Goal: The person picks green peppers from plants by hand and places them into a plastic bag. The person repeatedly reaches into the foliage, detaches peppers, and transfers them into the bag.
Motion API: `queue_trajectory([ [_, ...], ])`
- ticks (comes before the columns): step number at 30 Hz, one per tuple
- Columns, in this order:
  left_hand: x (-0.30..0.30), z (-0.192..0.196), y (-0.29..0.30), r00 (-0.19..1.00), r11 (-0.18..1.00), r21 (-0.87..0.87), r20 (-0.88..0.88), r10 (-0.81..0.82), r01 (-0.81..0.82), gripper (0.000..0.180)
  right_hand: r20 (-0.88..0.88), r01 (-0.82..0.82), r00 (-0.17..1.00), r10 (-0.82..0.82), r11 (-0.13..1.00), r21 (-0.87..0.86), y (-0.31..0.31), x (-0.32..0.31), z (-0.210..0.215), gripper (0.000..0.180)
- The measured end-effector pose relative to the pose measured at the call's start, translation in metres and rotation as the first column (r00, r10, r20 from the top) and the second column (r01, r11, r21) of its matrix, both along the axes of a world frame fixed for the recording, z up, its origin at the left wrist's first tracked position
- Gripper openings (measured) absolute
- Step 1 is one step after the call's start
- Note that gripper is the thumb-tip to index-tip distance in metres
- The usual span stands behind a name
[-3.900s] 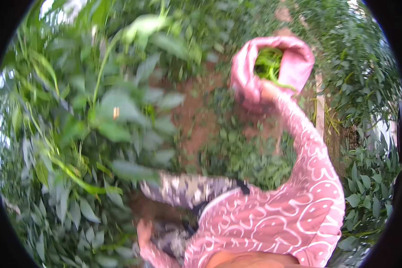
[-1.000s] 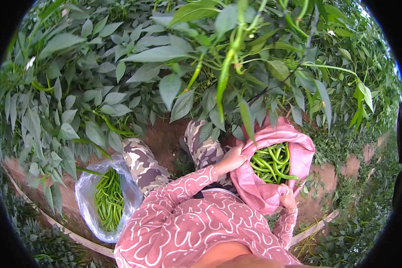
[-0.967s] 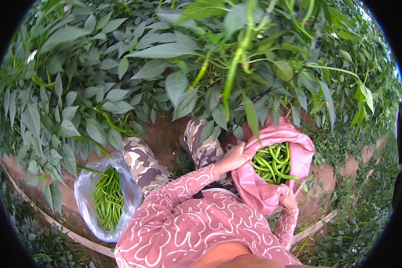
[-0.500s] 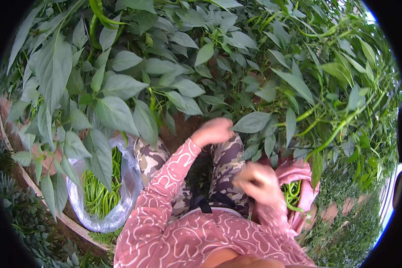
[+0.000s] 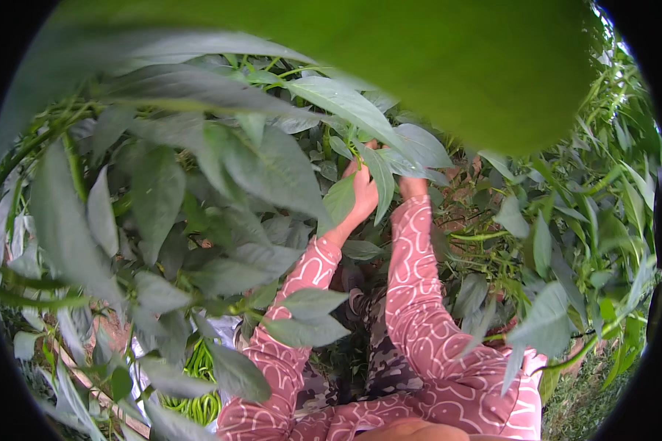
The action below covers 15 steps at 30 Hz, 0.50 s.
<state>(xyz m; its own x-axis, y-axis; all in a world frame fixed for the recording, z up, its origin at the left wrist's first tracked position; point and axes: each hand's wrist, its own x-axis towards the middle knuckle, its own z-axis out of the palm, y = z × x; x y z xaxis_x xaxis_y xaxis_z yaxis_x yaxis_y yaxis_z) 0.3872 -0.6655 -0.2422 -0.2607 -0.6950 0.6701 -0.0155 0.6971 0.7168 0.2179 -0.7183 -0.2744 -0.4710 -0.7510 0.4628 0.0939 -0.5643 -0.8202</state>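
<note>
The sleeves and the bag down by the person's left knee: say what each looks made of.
Sleeves: soft woven or knit cloth, matte, pink with a white looping print; it creases at the elbows. Bag: seemingly thin clear plastic film, since green pods show through it and its edge catches pale light, though leaves hide most of it.

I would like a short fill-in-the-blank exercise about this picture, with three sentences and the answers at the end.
1. Both hands, the left hand and the right hand, reach up among the green ____ of the plant.
2. The sleeves are pink with a ____ curly pattern.
3. The clear bag at the lower left holds long ____ pods.

Missing words: leaves; white; green
</note>
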Motion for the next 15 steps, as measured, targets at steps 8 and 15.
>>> queue_trajectory([
  [8, 0.112, 0.040, -0.043, 0.862, 0.950, 0.299, -0.454, 0.224, -0.090, 0.035, -0.182, 0.124, 0.981, -0.070, 0.942, 0.311, 0.081, -0.052, 0.056, 0.032],
  [15, 0.210, 0.030, -0.044, 0.604, 0.885, 0.455, -0.734, 0.310, 0.098, 0.065, 0.046, 0.396, 0.912, -0.409, 0.902, 0.174, 0.093, -0.083, 0.042, 0.029],
])
